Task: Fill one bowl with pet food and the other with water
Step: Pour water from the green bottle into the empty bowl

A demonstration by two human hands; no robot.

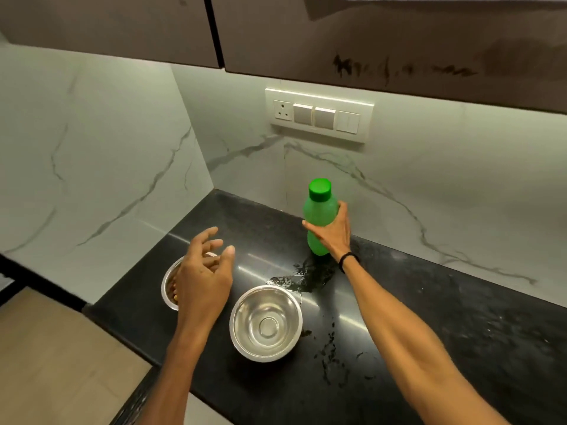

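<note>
Two steel bowls stand on the black counter. The left bowl holds brown pet food and is mostly hidden under my left hand, which hovers above it with fingers spread and relaxed, holding nothing. The right bowl looks shiny inside; whether it holds water I cannot tell. Behind it stands an upright green bottle with its green cap on. My right hand grips the bottle around its middle.
Spilled water lies on the counter between the bottle and the right bowl, with droplets trailing toward the front. Marble walls close the corner behind and to the left. A switch panel sits above. The counter's front edge drops to a tan floor.
</note>
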